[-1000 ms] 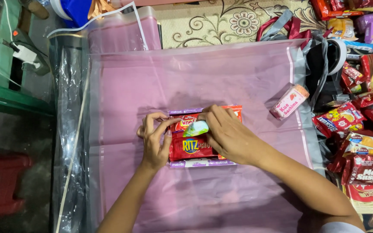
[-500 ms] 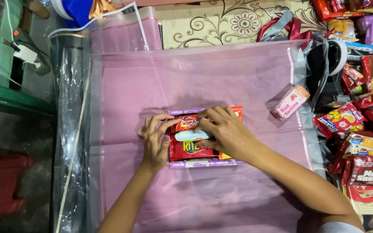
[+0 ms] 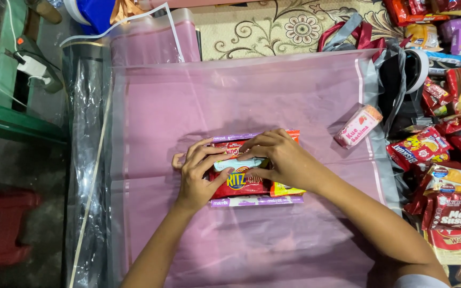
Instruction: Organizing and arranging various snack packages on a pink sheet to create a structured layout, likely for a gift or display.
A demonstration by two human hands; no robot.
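While a pale sachet (image 3: 239, 163) has been laid flat since before, the red cracker pack (image 3: 239, 181) is pressed by left hand (image 3: 198, 178) at 9 o'clock, right hand (image 3: 281, 160) at 3; fingers spread, pinching nothing.

Snack stack (image 3: 252, 184): my hands cover most of its top, so I can't count the packets in it.
Small pale packet (image 3: 238, 164): only a strip shows between my fingers.
Right hand (image 3: 281, 160): fingertips are tucked out of sight.
Snack pile (image 3: 454, 160): cut off by the right edge.
Red stool (image 3: 4, 226): cut by the left edge, dim.
Blue tub (image 3: 94, 13): cropped at the top.
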